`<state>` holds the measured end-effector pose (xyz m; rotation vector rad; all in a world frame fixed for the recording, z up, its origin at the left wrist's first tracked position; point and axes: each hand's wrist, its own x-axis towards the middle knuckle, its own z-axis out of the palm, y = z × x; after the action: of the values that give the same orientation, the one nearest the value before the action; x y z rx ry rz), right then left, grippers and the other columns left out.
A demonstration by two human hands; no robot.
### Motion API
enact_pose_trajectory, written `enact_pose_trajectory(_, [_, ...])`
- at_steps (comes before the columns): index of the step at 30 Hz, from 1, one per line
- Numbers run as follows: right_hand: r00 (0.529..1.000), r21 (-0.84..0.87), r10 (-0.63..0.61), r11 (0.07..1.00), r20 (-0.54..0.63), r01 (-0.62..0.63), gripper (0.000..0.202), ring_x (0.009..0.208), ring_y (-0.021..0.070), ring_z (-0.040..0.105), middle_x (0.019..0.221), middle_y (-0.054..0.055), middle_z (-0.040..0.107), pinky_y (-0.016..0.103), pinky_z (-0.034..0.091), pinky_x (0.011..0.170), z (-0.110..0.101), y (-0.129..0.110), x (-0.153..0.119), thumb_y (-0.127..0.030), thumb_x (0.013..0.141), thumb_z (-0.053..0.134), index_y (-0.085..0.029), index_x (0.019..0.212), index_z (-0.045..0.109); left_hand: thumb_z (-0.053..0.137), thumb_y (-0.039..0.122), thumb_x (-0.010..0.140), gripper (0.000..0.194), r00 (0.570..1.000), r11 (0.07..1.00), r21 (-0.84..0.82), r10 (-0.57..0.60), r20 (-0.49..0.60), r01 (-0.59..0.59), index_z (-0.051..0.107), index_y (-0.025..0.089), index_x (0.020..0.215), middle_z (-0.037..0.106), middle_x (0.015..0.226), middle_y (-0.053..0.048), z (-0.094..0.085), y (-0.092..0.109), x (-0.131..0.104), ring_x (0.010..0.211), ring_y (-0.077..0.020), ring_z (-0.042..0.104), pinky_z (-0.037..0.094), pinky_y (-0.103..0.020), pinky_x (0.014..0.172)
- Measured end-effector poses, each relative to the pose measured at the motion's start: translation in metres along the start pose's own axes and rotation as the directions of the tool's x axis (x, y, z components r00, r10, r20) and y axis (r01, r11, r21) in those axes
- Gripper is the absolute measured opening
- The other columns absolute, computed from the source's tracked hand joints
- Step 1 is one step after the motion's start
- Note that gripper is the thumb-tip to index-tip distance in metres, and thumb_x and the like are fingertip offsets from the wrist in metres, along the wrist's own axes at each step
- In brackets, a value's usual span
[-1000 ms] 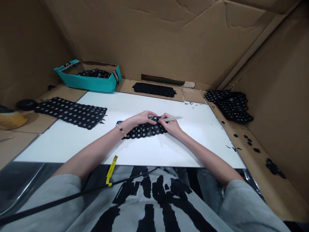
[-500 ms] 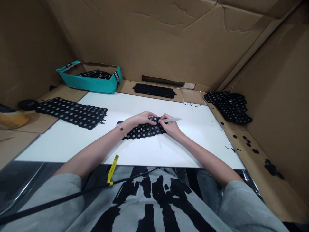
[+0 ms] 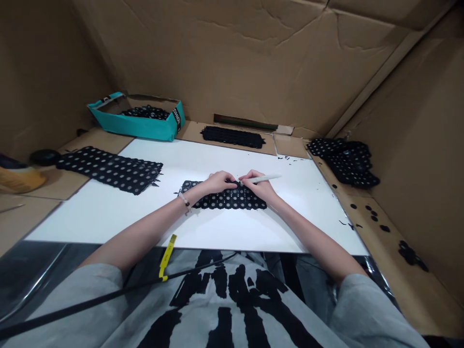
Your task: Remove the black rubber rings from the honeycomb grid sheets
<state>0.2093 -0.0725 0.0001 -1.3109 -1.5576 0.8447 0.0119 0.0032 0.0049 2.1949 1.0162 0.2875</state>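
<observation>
In the head view a black sheet with rows of pale round dots (image 3: 232, 199) lies flat on the white board in front of me. My left hand (image 3: 220, 182) rests over its upper edge, thumb and fingers closed on that edge near the middle. Just to the right, my right hand (image 3: 258, 186) grips a slim white pen-shaped tool (image 3: 268, 178). The tool's tip meets the sheet's upper edge close to my left fingertips. Too small to make out is the exact spot under the tip. Part of the sheet is hidden by my left hand and wrist.
Another dotted black sheet (image 3: 112, 166) lies at left. A teal box (image 3: 137, 126) holds more such pieces. A black stack (image 3: 233, 137) sits at the back, a dotted pile (image 3: 348, 159) at right. Black discs (image 3: 374, 218) and scraps dot the right side. A cable (image 3: 108, 293) crosses my lap.
The sheet has straightened and its right end now reaches further right, below my right hand. Both hands have shifted slightly right, and the pen-shaped tool moved with the right one.
</observation>
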Motion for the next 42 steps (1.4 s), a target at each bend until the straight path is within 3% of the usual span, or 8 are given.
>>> enact_pose_trajectory(4, [0.999,-0.030,0.023,0.999,-0.039,-0.025,0.015,0.078,0.0187,0.062,0.077,0.000,0.068,0.032,0.047,0.076,0.005,0.002,-0.001,-0.036,0.077,0.063,-0.022,0.071,0.060,0.062,0.054,0.076,0.038,0.998,0.997,-0.076,0.012,0.055,-0.008,0.076,0.022,0.090,0.077,0.092,-0.001,-0.002,-0.005,0.002,0.091,-0.0248,0.065,0.043,-0.029,0.080])
enact_pose_trajectory(16, [0.989,0.022,0.134,0.991,-0.060,-0.133,0.014,0.079,0.0194,0.063,0.076,0.001,0.070,0.033,0.047,0.078,0.007,0.004,0.001,-0.035,0.072,0.066,-0.021,0.068,0.063,0.069,0.053,0.071,0.037,0.998,0.984,-0.171,-0.034,0.058,0.044,0.079,0.021,0.087,0.077,0.085,-0.002,-0.001,-0.009,0.004,0.086,-0.0252,0.065,0.043,-0.031,0.082])
enact_pose_trajectory(20, [0.997,-0.009,0.052,0.999,-0.062,-0.053,0.015,0.081,0.0198,0.063,0.079,0.001,0.069,0.034,0.047,0.078,0.010,0.004,-0.003,-0.036,0.077,0.062,-0.022,0.071,0.060,0.069,0.054,0.070,0.039,0.995,0.969,-0.243,-0.023,0.096,0.046,0.077,0.019,0.086,0.076,0.087,-0.004,-0.002,-0.011,0.005,0.084,-0.0238,0.064,0.043,-0.031,0.079])
enact_pose_trajectory(25, [0.996,-0.203,-0.047,0.979,-0.072,0.032,0.016,0.084,0.0204,0.061,0.080,0.000,0.067,0.034,0.045,0.079,0.018,0.004,-0.004,-0.036,0.082,0.058,-0.023,0.073,0.055,0.069,0.051,0.069,0.039,0.981,0.926,-0.366,-0.021,0.193,0.092,0.076,0.018,0.088,0.075,0.087,-0.004,-0.008,-0.009,0.002,0.083,-0.0220,0.062,0.042,-0.032,0.078])
enact_pose_trajectory(29, [0.996,-0.212,-0.059,0.976,-0.062,0.045,0.016,0.083,0.0201,0.060,0.080,0.000,0.067,0.034,0.045,0.078,0.017,0.006,0.000,-0.036,0.082,0.059,-0.023,0.073,0.055,0.067,0.055,0.071,0.042,0.978,0.963,-0.265,0.010,0.210,0.047,0.074,0.019,0.092,0.073,0.092,-0.003,-0.012,-0.005,0.000,0.089,-0.0231,0.061,0.041,-0.031,0.081])
enact_pose_trajectory(34, [1.000,-0.046,-0.020,0.999,0.000,0.020,0.014,0.081,0.0195,0.062,0.082,0.001,0.069,0.033,0.046,0.078,0.003,0.009,0.001,-0.034,0.077,0.062,-0.022,0.072,0.058,0.076,0.049,0.061,0.043,0.998,0.999,0.033,-0.029,0.047,0.027,0.067,0.022,0.093,0.071,0.097,0.000,-0.006,0.002,-0.001,0.095,-0.0261,0.062,0.039,-0.031,0.084])
enact_pose_trajectory(37, [0.997,0.002,-0.016,1.000,0.071,0.016,0.011,0.088,0.0205,0.065,0.090,0.003,0.072,0.034,0.046,0.083,0.000,0.010,0.001,-0.031,0.075,0.063,-0.021,0.070,0.059,0.075,0.047,0.063,0.040,0.998,0.999,0.039,-0.027,0.052,0.025,0.066,0.023,0.093,0.072,0.097,0.001,-0.004,0.003,-0.001,0.095,-0.0260,0.063,0.039,-0.032,0.085])
enact_pose_trajectory(42, [0.997,-0.050,-0.031,0.998,0.066,0.034,0.008,0.089,0.0210,0.065,0.091,0.003,0.072,0.035,0.046,0.086,0.003,0.013,0.001,-0.028,0.074,0.062,-0.022,0.070,0.060,0.079,0.044,0.060,0.052,0.999,0.999,-0.025,-0.046,0.007,0.047,0.067,0.024,0.107,0.072,0.104,0.000,-0.001,-0.002,0.000,0.102,-0.0260,0.063,0.041,-0.031,0.088])
